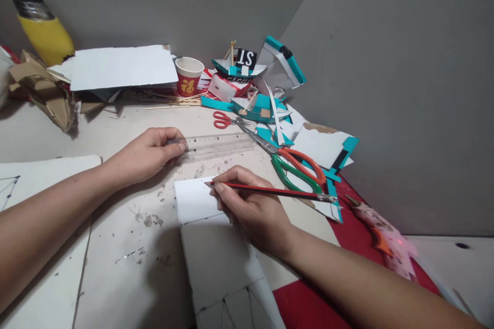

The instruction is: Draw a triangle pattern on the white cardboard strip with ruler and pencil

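Note:
My right hand (250,211) is closed round a red pencil (278,192), its tip at the top edge of a white card sheet (216,257) with pencil lines drawn on it. My left hand (148,154) lies further back, with its fingers pinched on the left end of a clear plastic ruler (216,144), which rests flat on the table just beyond the sheet. Large scissors with orange and green handles (299,167) lie to the right of the ruler.
Small red scissors (223,120), a paper cup (189,76), teal and white card scraps with small paper boats (247,69), torn cardboard (46,90), a yellow cylinder (46,33) and a white sheet (119,67) crowd the back. Grey walls close in behind and right. A cutter (370,221) lies on red mat.

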`<action>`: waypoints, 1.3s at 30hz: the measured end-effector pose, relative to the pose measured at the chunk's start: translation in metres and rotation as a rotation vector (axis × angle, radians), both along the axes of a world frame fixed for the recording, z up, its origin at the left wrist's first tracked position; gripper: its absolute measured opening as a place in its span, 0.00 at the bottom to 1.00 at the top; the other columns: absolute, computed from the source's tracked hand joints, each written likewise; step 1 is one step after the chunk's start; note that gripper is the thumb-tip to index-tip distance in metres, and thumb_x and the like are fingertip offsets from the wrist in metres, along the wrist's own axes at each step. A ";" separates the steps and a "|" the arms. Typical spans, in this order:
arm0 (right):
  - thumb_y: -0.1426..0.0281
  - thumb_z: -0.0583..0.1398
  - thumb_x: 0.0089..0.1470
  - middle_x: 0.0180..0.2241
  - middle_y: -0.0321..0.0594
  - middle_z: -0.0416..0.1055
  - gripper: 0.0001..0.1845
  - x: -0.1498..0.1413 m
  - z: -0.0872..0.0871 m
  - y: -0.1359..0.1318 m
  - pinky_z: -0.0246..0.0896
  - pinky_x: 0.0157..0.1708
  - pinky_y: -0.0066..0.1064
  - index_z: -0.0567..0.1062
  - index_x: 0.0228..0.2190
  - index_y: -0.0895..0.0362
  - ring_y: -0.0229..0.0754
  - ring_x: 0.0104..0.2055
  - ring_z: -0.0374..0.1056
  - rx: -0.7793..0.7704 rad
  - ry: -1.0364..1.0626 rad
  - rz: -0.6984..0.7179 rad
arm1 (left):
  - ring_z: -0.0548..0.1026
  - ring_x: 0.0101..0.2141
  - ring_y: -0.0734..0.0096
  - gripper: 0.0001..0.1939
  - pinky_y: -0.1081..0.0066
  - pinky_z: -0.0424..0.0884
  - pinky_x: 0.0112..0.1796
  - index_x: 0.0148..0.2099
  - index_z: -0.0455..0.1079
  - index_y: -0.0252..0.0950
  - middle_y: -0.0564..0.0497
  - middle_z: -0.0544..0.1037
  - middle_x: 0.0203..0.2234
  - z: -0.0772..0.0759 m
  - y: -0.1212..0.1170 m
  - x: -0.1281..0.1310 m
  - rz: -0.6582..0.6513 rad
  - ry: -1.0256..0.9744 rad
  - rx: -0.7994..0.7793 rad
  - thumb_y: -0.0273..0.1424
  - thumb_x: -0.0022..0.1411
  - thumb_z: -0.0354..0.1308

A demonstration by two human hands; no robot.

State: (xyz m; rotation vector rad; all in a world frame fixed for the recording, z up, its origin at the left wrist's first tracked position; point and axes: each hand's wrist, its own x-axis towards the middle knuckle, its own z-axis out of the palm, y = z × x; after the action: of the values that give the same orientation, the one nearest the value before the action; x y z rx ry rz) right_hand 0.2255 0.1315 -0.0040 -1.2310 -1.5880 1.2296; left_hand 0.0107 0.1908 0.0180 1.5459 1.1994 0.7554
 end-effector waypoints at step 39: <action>0.61 0.55 0.66 0.31 0.35 0.74 0.11 0.011 0.011 0.023 0.64 0.23 0.25 0.73 0.41 0.53 0.34 0.27 0.69 0.425 0.478 -0.335 | 0.66 0.23 0.76 0.13 0.74 0.63 0.27 0.35 0.77 0.33 0.54 0.73 0.21 0.045 0.001 0.026 -0.100 0.067 -0.237 0.36 0.48 0.69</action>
State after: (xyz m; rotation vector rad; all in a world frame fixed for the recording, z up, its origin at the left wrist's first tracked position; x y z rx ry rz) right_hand 0.2365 0.1547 0.0071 -0.8097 -1.1531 0.8332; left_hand 0.0364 0.1920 0.0631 1.4306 1.2051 0.4805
